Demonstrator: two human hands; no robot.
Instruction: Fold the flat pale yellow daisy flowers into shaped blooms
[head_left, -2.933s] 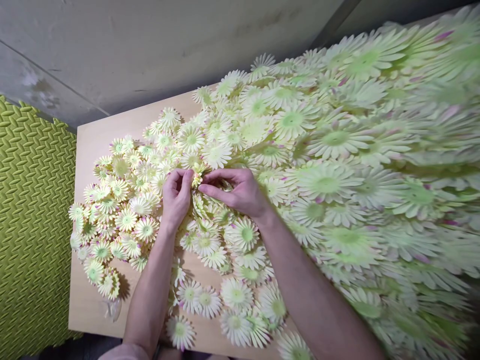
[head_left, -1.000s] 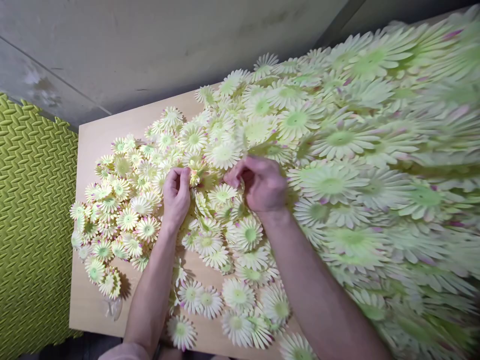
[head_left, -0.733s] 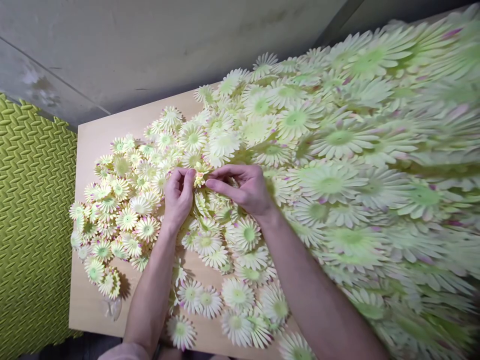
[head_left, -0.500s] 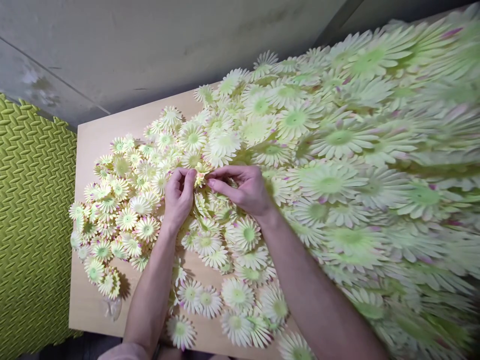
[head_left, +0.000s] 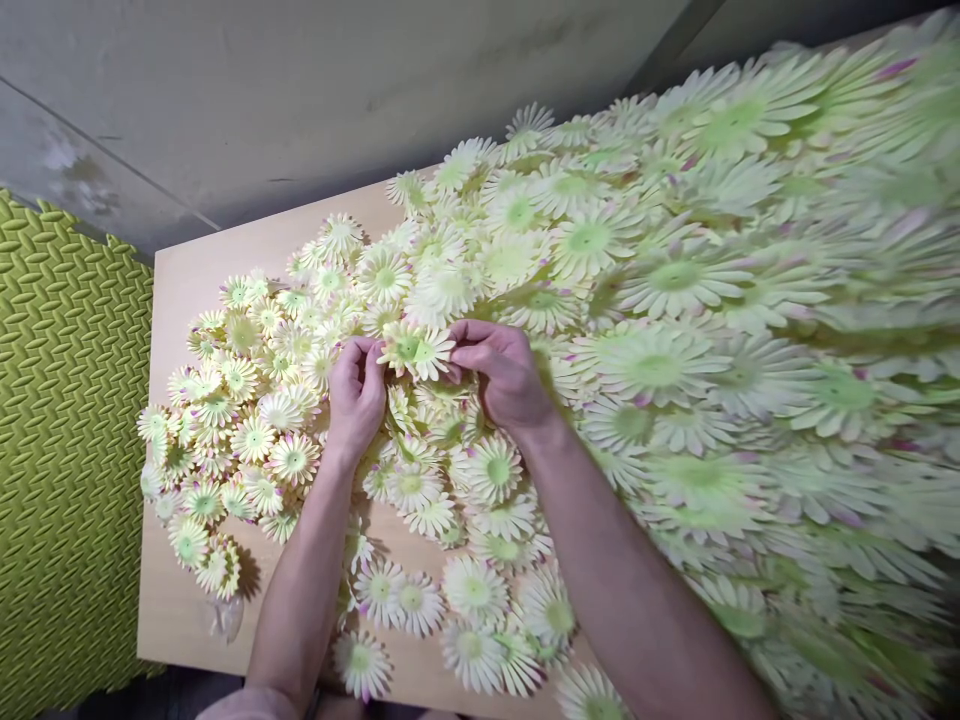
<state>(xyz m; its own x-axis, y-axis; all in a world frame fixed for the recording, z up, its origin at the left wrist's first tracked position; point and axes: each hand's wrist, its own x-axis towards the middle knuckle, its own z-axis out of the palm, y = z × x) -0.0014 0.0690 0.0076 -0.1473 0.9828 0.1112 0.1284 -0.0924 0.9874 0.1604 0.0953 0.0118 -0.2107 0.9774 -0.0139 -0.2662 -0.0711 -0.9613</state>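
Observation:
Between my two hands, above the heap, are pale yellow-green artificial flower heads [head_left: 415, 349] that overlap each other. My left hand [head_left: 358, 395] pinches their left edge between thumb and fingers. At the right edge, my right hand [head_left: 506, 375] grips petals of one flower head with its fingertips. The petals are long and narrow, the centres greener. Some of the right hand's fingers are hidden behind the thumb and the petals. Smaller flower heads [head_left: 253, 438] with pinkish tips lie in a pile left of my left hand.
A great heap of larger flower heads [head_left: 660, 370] covers the right side. Loose flower heads [head_left: 476, 590] lie near the front edge of the wooden table [head_left: 187, 630]. A small clear plastic piece [head_left: 225, 617] rests there. Behind stands a grey wall [head_left: 300, 100]; a green textured mat [head_left: 67, 450] is at left.
My right hand has moved slightly right, drawing a flower head out with it. The flower heads between my hands are now spread to face upward. My left hand has stayed in place.

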